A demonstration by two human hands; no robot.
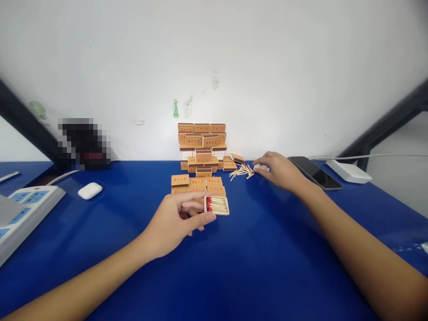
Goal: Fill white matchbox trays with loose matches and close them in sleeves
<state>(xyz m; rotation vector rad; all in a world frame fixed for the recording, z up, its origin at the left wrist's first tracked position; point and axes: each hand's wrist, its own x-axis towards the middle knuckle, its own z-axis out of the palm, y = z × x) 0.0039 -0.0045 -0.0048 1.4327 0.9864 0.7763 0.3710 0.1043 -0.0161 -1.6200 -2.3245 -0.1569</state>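
My left hand (179,218) grips a white matchbox tray (228,211) between thumb and fingers, above the blue table. Red-headed matches (217,205) lie side by side in that tray, heads toward my palm. Farther back on the right, my right hand (277,169) has thumb and fingers closed around a small white piece (261,168) that looks like another matchbox tray. Just left of it is a loose heap of matches (242,171). Orange matchboxes (203,141) stand stacked in tiers against the wall, and a lower group of matchboxes (197,182) sits in front, partly behind my left hand.
Open matchbox parts (234,159) lie beside the stack. At right are a dark phone (314,173) and a white box with a cable (348,172). On the left are a white earbud case (90,191) and a power strip (31,211). A white wall (267,80) closes off the back.
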